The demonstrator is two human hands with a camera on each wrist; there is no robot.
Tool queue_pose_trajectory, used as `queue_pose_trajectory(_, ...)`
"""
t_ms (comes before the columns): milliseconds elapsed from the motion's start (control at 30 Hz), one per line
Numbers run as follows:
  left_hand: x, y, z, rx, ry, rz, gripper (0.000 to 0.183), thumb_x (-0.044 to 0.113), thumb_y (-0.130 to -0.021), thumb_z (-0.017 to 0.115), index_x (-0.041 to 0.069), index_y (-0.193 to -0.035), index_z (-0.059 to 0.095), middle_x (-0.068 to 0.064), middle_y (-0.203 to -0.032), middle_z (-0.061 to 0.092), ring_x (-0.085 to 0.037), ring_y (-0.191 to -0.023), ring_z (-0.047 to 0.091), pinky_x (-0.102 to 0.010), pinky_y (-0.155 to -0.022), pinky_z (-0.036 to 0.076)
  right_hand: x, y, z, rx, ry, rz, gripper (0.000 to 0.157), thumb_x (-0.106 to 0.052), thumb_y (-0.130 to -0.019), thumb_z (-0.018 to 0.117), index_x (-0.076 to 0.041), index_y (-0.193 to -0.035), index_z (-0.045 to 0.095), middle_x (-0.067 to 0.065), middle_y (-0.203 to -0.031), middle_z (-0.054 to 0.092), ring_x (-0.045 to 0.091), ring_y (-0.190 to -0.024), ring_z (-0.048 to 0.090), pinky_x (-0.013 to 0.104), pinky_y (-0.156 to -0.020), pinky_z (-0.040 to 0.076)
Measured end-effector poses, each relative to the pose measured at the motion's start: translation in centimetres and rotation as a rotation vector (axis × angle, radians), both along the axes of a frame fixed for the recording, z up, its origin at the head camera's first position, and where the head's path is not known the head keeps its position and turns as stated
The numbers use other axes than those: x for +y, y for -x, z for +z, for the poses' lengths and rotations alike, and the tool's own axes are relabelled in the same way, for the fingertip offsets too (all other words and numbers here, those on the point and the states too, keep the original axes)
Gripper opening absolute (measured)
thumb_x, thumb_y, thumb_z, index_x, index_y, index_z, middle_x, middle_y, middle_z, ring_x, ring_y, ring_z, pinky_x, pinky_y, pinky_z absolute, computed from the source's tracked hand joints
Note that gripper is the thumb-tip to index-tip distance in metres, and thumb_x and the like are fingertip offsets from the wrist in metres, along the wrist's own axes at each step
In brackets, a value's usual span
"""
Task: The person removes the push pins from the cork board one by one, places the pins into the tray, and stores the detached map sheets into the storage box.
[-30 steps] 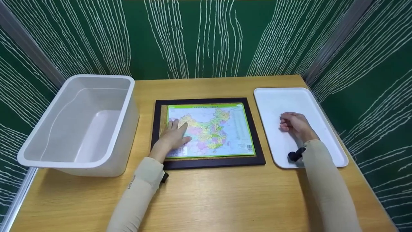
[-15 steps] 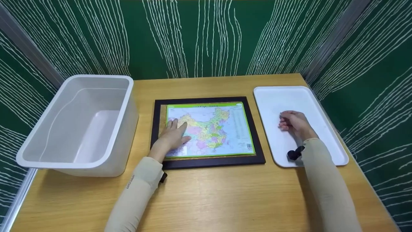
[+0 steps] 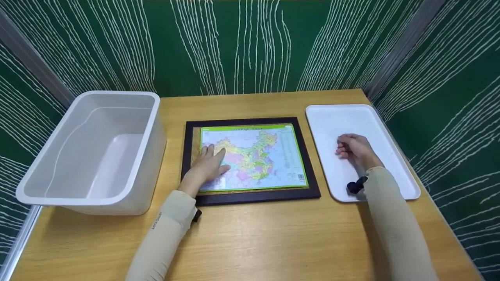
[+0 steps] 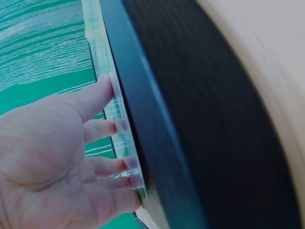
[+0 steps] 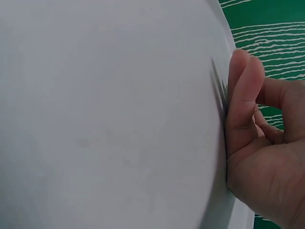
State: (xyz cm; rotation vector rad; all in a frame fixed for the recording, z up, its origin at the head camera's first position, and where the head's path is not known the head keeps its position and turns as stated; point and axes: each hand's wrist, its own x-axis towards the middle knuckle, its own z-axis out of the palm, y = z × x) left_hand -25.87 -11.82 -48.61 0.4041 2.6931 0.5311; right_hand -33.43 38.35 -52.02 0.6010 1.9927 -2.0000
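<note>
In the head view a map (image 3: 254, 156) with a green border lies face up inside a dark wooden frame (image 3: 258, 196). My left hand (image 3: 207, 168) rests on the map's left part with its fingers spread. In the left wrist view that hand's fingertips touch the map's glossy surface (image 4: 116, 102). To the right, my right hand (image 3: 357, 149) rests on a white tray (image 3: 336, 121), its fingers loosely curled. From the right wrist, the side of this hand (image 5: 267, 157) touches the tray, and nothing shows between the fingers.
A deep white plastic bin (image 3: 97, 156) stands at the left of the wooden table (image 3: 250, 238). Green walls (image 3: 164, 47) with white wavy lines enclose the back and sides. Brown corkboard (image 3: 196, 144) shows along the map's left edge inside the frame.
</note>
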Motion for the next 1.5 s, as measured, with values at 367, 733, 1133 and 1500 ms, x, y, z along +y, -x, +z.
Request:
queue_pose_trajectory(367, 0.0, 0.1, 0.1, -0.004, 0.006, 0.000, 0.068, 0.043, -0.107, 0.049, 0.012, -0.162, 0.024, -0.026, -0.167, 0.002, -0.046, -0.152, -0.004, -0.062, -0.119, 0.011, 0.0, 0.2, -0.1, 0.041, 0.010, 0.003, 0.023, -0.013, -0.103, 0.058, -0.001, -0.121, 0.050, 0.004, -0.079, 0.066, 0.013, -0.061, 0.067, 0.023, -0.053, 0.056)
queue_pose_trajectory(733, 0.2, -0.1, 0.0, 0.003, 0.020, 0.002, 0.068, 0.043, -0.107, 0.049, 0.012, -0.162, 0.026, -0.026, -0.166, 0.004, -0.046, -0.152, -0.002, -0.061, -0.120, 0.012, 0.1, -0.2, -0.3, 0.028, 0.007, -0.026, 0.022, -0.013, -0.103, 0.060, -0.002, -0.119, 0.050, 0.004, -0.078, 0.066, 0.013, -0.060, 0.067, 0.024, -0.053, 0.056)
queue_pose_trajectory(1133, -0.1, -0.1, 0.2, -0.018, -0.019, 0.028, 0.068, 0.042, -0.106, 0.050, 0.013, -0.162, 0.025, -0.024, -0.167, 0.002, -0.044, -0.152, -0.004, -0.061, -0.120, 0.008, 0.2, -0.2, 0.2, 0.062, 0.015, 0.012, 0.029, -0.020, -0.104, 0.060, -0.003, -0.126, 0.050, 0.004, -0.088, 0.066, 0.012, -0.065, 0.065, 0.022, -0.057, 0.056)
queue_pose_trajectory(1500, -0.2, -0.1, 0.1, -0.033, -0.010, 0.025, 0.068, 0.042, -0.107, 0.049, 0.013, -0.163, 0.023, -0.024, -0.167, 0.000, -0.044, -0.152, -0.006, -0.061, -0.120, 0.010, 0.2, -0.9, 0.4, 0.096, 0.137, 0.057, 0.037, -0.018, -0.103, 0.062, -0.002, -0.132, 0.046, 0.006, -0.097, 0.066, 0.016, -0.069, 0.069, 0.028, -0.063, 0.059)
